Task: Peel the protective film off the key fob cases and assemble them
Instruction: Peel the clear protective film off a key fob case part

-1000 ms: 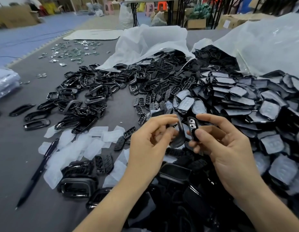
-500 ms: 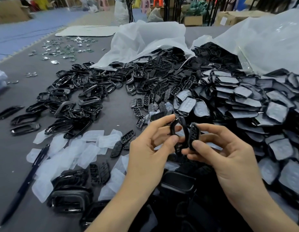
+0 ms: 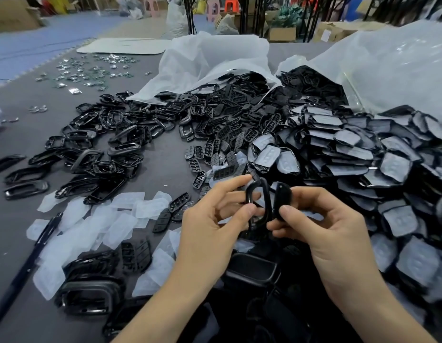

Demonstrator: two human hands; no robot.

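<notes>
- Head view: left hand (image 3: pixel 210 226) is raised over the counter (image 3: pixel 165 154), thumb and forefinger pinching a black ring-shaped case frame (image 3: pixel 267 204) held upright.
- Right hand (image 3: pixel 326 229) pinches a small black case insert (image 3: pixel 283 196) between thumb and fingers, also on edge.
- Insert sits just beside the frame's right side. I can't tell if they touch.
- I see no film on either held part, though the blur makes me unsure.
- Peeled film pieces (image 3: pixel 111 219) lie scattered on the counter left of the hands, with a dark pen (image 3: pixel 29 266) at their left edge.
- Loose black frames (image 3: pixel 103 154) are heaped further left.
- Film-covered case shells (image 3: pixel 351 154) are piled on the right.
- White plastic bags (image 3: pixel 215 55) lie open behind the piles, parts spilling out.
- Small shiny metal bits (image 3: pixel 91 73) are at far left.
</notes>
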